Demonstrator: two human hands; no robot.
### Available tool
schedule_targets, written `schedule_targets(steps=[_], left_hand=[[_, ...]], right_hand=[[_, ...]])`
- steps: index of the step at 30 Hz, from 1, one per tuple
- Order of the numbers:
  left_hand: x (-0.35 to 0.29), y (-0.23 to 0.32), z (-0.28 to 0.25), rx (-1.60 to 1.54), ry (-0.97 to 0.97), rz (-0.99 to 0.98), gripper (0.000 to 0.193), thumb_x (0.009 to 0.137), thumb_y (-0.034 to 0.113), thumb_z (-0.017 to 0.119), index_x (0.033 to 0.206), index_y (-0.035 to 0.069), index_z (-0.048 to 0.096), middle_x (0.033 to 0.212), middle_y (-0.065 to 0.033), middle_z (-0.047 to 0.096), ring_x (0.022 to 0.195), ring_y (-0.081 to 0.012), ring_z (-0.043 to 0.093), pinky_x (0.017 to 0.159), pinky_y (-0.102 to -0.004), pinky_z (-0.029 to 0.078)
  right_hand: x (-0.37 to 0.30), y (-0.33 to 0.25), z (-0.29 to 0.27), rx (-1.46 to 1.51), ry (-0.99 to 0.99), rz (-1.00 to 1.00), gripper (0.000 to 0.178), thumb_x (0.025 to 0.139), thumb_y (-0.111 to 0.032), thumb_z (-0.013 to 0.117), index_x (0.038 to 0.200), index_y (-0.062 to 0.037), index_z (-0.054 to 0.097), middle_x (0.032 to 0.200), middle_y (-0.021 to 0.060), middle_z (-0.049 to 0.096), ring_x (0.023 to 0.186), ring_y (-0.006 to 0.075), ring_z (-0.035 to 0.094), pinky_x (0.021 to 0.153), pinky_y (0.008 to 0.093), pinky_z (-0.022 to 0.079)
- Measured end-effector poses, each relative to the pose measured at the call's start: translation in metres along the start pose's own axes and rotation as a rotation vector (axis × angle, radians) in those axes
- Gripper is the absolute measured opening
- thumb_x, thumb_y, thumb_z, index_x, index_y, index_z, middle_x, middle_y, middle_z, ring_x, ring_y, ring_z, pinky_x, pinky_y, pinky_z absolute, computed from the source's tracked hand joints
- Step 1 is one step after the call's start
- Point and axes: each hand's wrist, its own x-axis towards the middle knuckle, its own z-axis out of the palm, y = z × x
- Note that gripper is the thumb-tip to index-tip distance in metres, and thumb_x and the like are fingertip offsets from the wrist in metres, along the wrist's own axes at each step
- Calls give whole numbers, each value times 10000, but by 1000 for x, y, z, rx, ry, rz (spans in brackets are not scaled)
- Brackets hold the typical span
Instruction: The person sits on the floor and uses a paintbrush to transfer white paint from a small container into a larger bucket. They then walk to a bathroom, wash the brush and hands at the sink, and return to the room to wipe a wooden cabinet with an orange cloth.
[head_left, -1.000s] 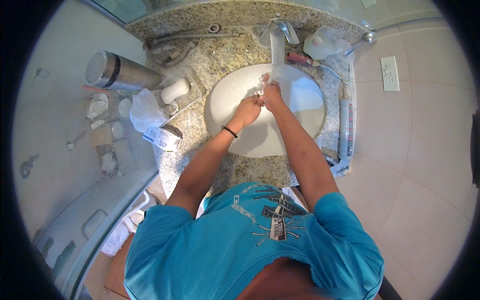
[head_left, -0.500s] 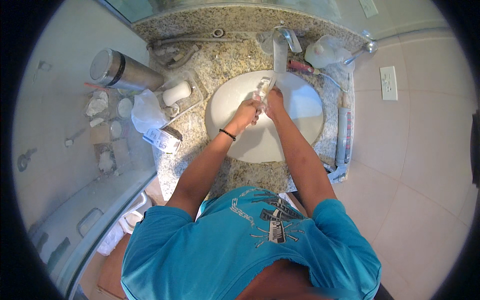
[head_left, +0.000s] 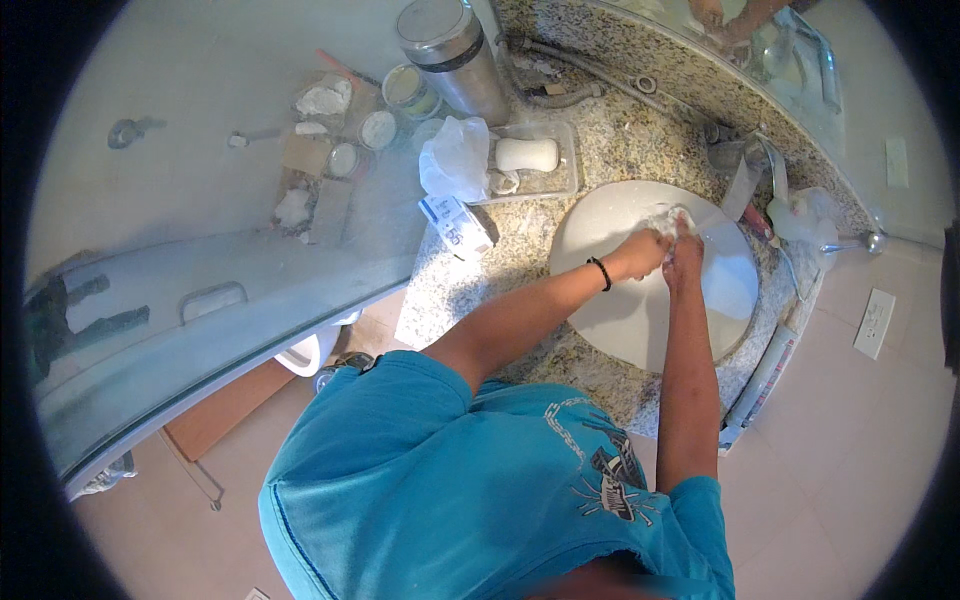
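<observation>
Both hands are together over the white oval sink basin (head_left: pixel 625 315), fingers closed around a small, whitish, shiny object (head_left: pixel 668 216) whose kind I cannot make out. My left hand (head_left: pixel 641 255), with a dark beaded bracelet on its wrist, grips from the left. My right hand (head_left: pixel 686 254) is bent in close against it on the right, its fingertips partly hidden. The chrome faucet (head_left: pixel 743 188) stands to the right of the hands, its spout apart from them.
Left of the basin are a clear tray (head_left: pixel 562 182) with a white rounded bar (head_left: pixel 527 155), a white plastic bag (head_left: pixel 455 160), a small box (head_left: pixel 456 226) and a steel flask (head_left: pixel 455 60). A grey tube (head_left: pixel 762 375) lies along the right counter edge. A glass panel (head_left: pixel 250 280) borders the left.
The view has swung left, so the basin appears farther right. My hands have drawn away from beneath the spout with the whitish object between them.
</observation>
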Motion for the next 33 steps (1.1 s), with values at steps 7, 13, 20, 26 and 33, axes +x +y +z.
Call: schedule_targets(steps=[7,13,20,26,33], left_hand=[[-10,4,-3,362,162,274,419,1040,313,526,1063,-71,691,957,-333,703,934,-499,680,853,-552,524],[-23,4,-11,504,79,279,435,1051,344,520,1101,-50,698,1046,-329,708,1013,-497,681,906,-555,520],[-56,-13,-12,227,193,172,373,1061,342,583,1198,5,668,1010,-276,736,972,-465,707,866,-539,543],[-52,-14,-20,303,380,84,380,1054,281,551,1234,-50,605,978,-327,720,983,-520,690,876,-583,536],[-29,-20,-27,333,320,41,353,1031,260,581,1195,-48,635,1043,-324,717,1016,-507,688,909,-562,535]], right_hand=[[-8,-8,5,192,-188,31,397,981,-391,771,1118,-37,655,955,40,650,739,163,641,591,345,553],[8,-5,2,21,-70,122,409,957,-381,805,1148,-47,666,887,47,653,733,176,630,579,307,494],[58,20,-20,20,-91,-46,334,1024,-363,704,1245,-120,640,1003,42,661,950,210,648,873,382,568],[20,-3,0,382,-419,103,483,1067,-149,550,1509,20,454,1516,193,555,1377,332,562,1158,402,457],[-27,-25,14,179,-78,91,304,1006,-103,708,1299,-48,648,1223,95,749,808,195,720,615,326,591]])
